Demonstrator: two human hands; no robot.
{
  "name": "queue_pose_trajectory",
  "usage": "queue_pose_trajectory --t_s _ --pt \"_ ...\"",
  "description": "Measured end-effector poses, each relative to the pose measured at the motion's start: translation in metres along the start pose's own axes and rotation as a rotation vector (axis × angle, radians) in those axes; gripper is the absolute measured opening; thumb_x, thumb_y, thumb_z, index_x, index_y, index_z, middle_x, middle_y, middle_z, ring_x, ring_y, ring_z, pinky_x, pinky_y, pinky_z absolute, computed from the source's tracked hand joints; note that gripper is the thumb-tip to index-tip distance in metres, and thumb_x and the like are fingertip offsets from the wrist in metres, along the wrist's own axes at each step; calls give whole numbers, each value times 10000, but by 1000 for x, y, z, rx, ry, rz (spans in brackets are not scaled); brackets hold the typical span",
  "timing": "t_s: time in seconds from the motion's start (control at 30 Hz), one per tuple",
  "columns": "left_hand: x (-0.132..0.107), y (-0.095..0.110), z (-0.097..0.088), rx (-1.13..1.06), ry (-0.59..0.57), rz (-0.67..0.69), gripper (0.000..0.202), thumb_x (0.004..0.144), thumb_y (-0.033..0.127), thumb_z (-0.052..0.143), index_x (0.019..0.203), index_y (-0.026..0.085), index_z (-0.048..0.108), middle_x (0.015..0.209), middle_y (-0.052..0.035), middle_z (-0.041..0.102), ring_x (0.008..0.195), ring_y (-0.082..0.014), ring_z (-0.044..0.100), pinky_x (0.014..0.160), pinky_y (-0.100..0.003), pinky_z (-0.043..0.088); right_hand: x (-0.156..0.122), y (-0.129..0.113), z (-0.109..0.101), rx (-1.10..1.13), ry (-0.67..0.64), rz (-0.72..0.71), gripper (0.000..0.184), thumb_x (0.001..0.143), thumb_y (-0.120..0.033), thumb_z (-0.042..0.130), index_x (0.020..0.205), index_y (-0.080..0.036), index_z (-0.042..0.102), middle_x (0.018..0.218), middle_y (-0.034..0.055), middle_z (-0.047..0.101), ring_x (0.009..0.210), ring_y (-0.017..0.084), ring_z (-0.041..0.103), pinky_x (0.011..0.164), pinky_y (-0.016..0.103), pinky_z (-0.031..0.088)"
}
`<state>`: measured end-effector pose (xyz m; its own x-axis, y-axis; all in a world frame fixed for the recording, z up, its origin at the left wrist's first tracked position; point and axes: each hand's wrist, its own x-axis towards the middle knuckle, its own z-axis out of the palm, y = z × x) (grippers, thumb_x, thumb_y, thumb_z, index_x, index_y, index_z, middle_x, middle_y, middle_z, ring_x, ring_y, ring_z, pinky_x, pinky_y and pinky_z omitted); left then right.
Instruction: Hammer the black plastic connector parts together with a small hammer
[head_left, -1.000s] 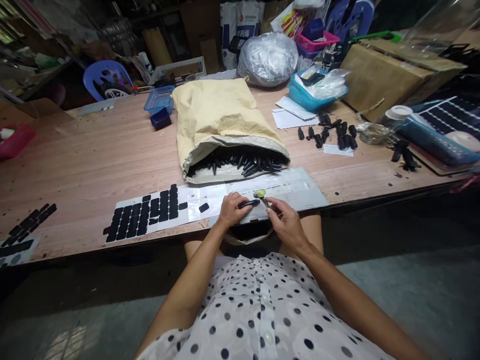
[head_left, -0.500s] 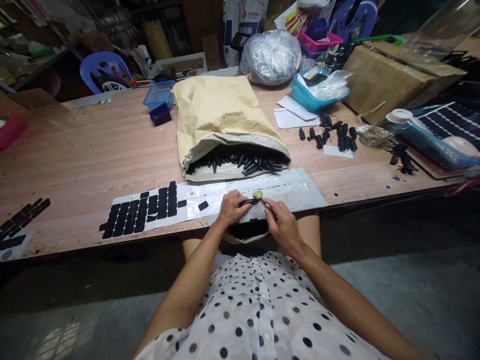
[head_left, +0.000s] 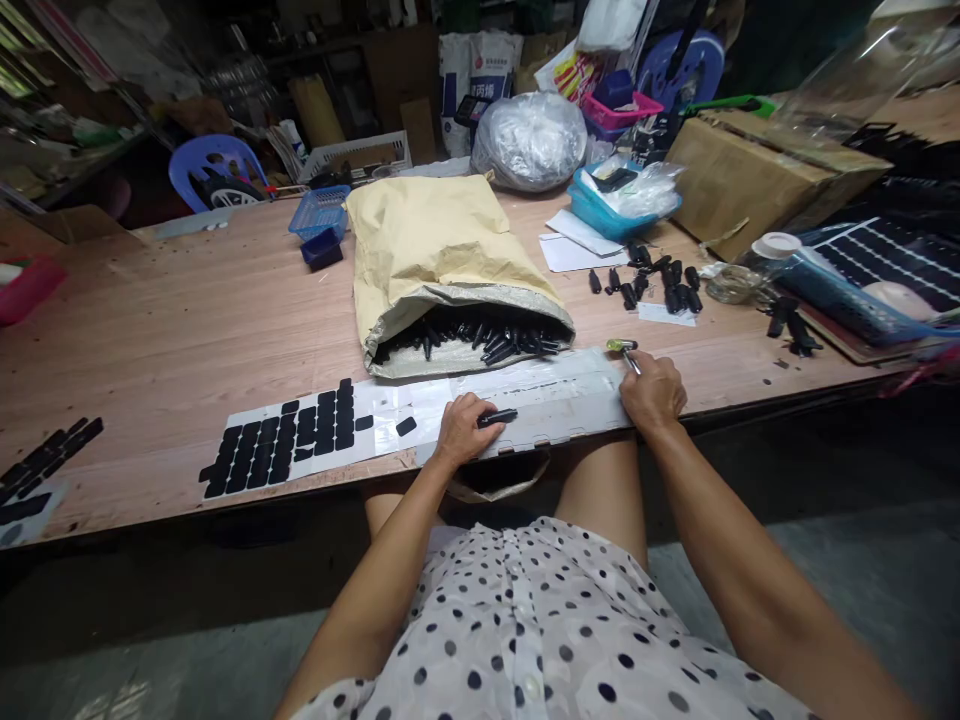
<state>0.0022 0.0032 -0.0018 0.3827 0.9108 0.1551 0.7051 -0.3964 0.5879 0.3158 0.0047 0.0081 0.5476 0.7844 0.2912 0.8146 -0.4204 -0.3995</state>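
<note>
My left hand (head_left: 465, 430) is closed on a slim, tapered black plastic piece (head_left: 499, 417), which lies low over the grey board (head_left: 555, 400) along the table's front edge. Farther right, at the end of that board, my right hand (head_left: 654, 390) grips a small hammer (head_left: 622, 346) by its metal handle. Its head is yellowish and see-through at one end. Behind my hands, the open mouth of a yellow paper sack (head_left: 442, 230) shows many similar black pieces (head_left: 506, 335) inside.
Rows of black rounded patches (head_left: 262, 450) lie on a sheet at left. Loose black parts (head_left: 679, 290) sit at right, near a teal basket (head_left: 611, 215) and a cardboard box (head_left: 765, 175). A small blue basket (head_left: 319, 210) stands beside the sack.
My right hand has carried the hammer away to the right, off the black piece. My left hand stays almost in place, still holding that piece. The view has shifted slightly.
</note>
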Motion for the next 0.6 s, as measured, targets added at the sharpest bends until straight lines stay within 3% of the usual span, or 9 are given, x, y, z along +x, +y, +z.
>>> queue_pose_trajectory --t_s 0.2,0.3,0.4,0.47,0.6 --pt "-6 -5 -8 -43 58 125 99 913 296 703 970 224 739 884 -47 708 876 -218 659 807 -358 526 1 -1 16 -119 32 -57 379 902 -187 510 1215 -169 722 1007 156 590 872 267 512 669 336 307" --pt "-31 4 -9 -127 61 294 187 1001 335 584 1042 209 716 923 -72 730 863 -207 676 790 -343 553 -1 -5 17 -142 38 -74 372 907 -192 503 1216 -171 711 1009 159 589 898 277 515 670 336 306" --pt "-68 11 2 -159 -56 432 272 1044 370 506 1116 203 708 928 -83 751 832 -195 704 763 -313 574 -2 -6 18 -158 33 -75 370 917 -186 484 1213 -167 705 1009 163 594 919 287 521 666 336 303" --pt "-89 8 16 -88 -130 373 290 1052 379 487 1124 215 715 914 -75 764 811 -191 722 763 -304 585 -2 -6 18 -159 33 -74 373 924 -181 470 1215 -161 702 1012 169 598 926 290 525 663 337 299" --pt "-105 -3 41 168 -283 -27 254 1023 317 530 1151 249 739 917 -67 795 824 -220 761 739 -303 594 -2 -7 18 -155 42 -83 375 927 -182 469 1219 -156 702 1005 171 599 916 288 523 663 339 291"
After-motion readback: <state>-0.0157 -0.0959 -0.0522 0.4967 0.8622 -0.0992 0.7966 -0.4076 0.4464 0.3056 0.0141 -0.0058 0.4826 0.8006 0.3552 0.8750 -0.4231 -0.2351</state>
